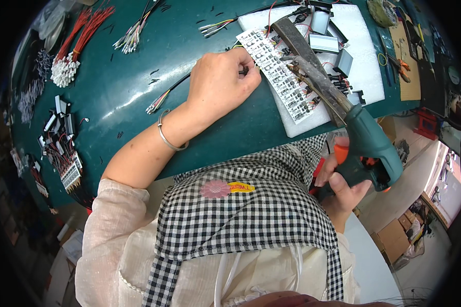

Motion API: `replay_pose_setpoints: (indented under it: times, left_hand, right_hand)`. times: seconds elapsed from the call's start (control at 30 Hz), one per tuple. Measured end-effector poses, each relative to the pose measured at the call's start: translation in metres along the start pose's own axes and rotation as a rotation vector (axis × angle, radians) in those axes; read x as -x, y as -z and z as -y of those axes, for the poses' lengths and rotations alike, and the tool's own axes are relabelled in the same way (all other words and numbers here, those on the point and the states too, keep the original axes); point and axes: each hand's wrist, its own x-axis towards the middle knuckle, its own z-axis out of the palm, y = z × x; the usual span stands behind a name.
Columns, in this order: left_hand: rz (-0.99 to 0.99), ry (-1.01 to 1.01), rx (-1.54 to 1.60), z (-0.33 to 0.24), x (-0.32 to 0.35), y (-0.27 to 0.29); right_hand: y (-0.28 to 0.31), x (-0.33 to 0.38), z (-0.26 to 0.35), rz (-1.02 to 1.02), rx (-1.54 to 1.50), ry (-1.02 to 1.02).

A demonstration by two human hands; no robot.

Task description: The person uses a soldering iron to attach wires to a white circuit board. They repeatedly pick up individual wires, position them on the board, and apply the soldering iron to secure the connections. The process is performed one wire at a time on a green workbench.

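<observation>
My left hand (217,79) is closed, with thumb and forefinger pinched on a black cable (176,83) at the left edge of a white circuit board strip (276,74). The cable's loose end shows thin coloured wires on the table. In my right hand (343,197) is a teal glue gun (371,140) with an orange trigger, its handle partly hidden. The gun's nozzle points up and left over the board, near the left hand. A dark metal bar (294,38) lies across the board's right side. Under the board is a white foam sheet (366,56).
Small silver-and-black housings (323,43) crowd the foam. On the green table (123,92) lie red wires (87,30) with white connectors, more cables (133,41) and a wired bundle (66,133) at left. Orange-handled pliers (403,70) lie at far right.
</observation>
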Motion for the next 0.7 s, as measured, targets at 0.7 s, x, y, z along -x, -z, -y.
replay_pose_setpoints:
  times: [0.7]
  left_hand:
    - [-0.075, -0.485, -0.219, -0.005, 0.009, 0.02]
  right_hand:
    - [0.017, 0.001, -0.004, -0.024, -0.053, 0.062]
